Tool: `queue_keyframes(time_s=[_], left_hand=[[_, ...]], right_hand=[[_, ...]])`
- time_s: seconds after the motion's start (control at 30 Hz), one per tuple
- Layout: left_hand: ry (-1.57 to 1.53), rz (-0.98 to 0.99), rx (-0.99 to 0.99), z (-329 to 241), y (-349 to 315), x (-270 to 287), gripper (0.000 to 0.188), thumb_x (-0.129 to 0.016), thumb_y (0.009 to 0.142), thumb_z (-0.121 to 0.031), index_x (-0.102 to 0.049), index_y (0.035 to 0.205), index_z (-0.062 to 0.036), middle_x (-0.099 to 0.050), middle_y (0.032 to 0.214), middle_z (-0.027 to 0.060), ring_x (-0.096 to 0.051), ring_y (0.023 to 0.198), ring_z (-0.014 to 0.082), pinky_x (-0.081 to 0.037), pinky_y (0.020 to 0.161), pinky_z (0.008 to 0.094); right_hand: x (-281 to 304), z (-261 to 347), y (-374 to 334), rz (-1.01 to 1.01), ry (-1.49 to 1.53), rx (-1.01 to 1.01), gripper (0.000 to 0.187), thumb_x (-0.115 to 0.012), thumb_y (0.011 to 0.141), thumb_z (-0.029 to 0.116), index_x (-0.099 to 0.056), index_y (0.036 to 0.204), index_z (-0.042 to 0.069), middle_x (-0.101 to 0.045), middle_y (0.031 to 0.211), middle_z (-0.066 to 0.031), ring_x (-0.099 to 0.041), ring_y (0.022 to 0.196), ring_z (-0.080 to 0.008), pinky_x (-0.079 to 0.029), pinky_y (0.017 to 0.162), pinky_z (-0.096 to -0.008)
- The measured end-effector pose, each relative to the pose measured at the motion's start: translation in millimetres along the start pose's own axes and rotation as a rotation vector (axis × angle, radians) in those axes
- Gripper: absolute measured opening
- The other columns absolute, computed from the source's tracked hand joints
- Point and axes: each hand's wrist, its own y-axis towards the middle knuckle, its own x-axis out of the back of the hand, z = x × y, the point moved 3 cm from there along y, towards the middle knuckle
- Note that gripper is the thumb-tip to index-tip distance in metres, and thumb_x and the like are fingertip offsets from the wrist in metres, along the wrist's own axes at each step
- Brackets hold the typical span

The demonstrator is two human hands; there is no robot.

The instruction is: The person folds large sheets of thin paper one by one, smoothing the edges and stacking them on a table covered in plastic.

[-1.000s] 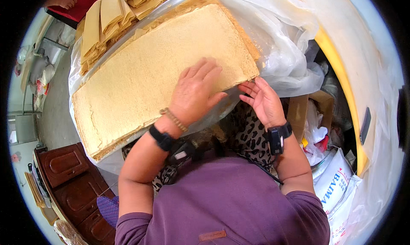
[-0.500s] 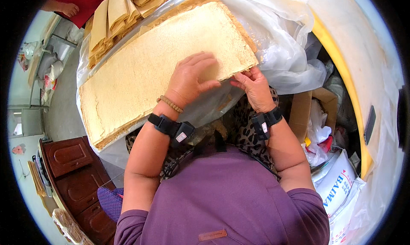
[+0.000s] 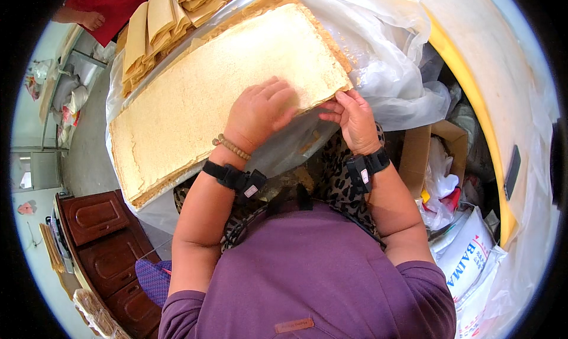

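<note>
A long stack of thin, rough, pale yellow sheets (image 3: 195, 108) lies slanting in front of me on white plastic. My left hand (image 3: 260, 114) rests on top, close to the near edge, its fingers loosely bent and slightly blurred, gripping nothing visible. At the near right corner, my right hand (image 3: 352, 117) pinches the sheet edge, with the thumb on top and the other fingers at or under the rim. How many sheets sit in that pinch is hidden.
Folded tan sheets (image 3: 151, 31) are piled beyond the stack. Crumpled clear plastic (image 3: 390, 61) spreads to the right. An open cardboard box (image 3: 414, 155) with bags stands right of my knees. A brown wooden cabinet (image 3: 112, 244) is at left. Another person's hand (image 3: 92, 21) shows far left.
My left hand has slid slightly left over the top sheet, its thumb drawn closer. My right thumb has come up onto the sheet's corner.
</note>
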Motion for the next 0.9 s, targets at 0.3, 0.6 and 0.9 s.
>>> queue_keyframes(time_s=[0.3, 0.6, 0.9], left_hand=[[0.04, -0.1, 0.12, -16, 1, -6, 0.013, -0.071, 0.086, -0.016, -0.071, 0.098, -0.0107, -0.073, 0.107, 0.0044, -0.069, 0.098, 0.025, -0.057, 0.081, 0.0365], [-0.123, -0.081, 0.141, -7, -2, -1, 0.011, -0.071, 0.087, -0.017, -0.075, 0.096, -0.0106, -0.074, 0.108, 0.0062, -0.07, 0.103, 0.0256, -0.056, 0.085, 0.0365], [-0.13, -0.129, 0.17, -23, 17, -8, 0.017, -0.075, 0.085, -0.025, -0.073, 0.094, -0.011, -0.072, 0.102, 0.0066, -0.069, 0.094, 0.0267, -0.056, 0.08, 0.0354]], right_hand=[[-4, -6, 4, -0.001, -0.02, 0.019, 0.036, -0.057, 0.103, 0.034, -0.059, 0.122, 0.003, -0.07, 0.111, -0.0112, -0.071, 0.096, -0.0213, -0.06, 0.075, -0.033], [-7, -2, 3, 0.072, 0.068, -0.025, 0.042, -0.047, 0.106, 0.037, -0.056, 0.126, 0.0, -0.069, 0.113, -0.0151, -0.071, 0.096, -0.0236, -0.059, 0.077, -0.033], [-11, 14, 2, -0.006, -0.039, -0.059, 0.038, -0.052, 0.102, 0.033, -0.057, 0.123, 0.002, -0.07, 0.108, -0.0107, -0.072, 0.093, -0.0207, -0.059, 0.068, -0.0331]])
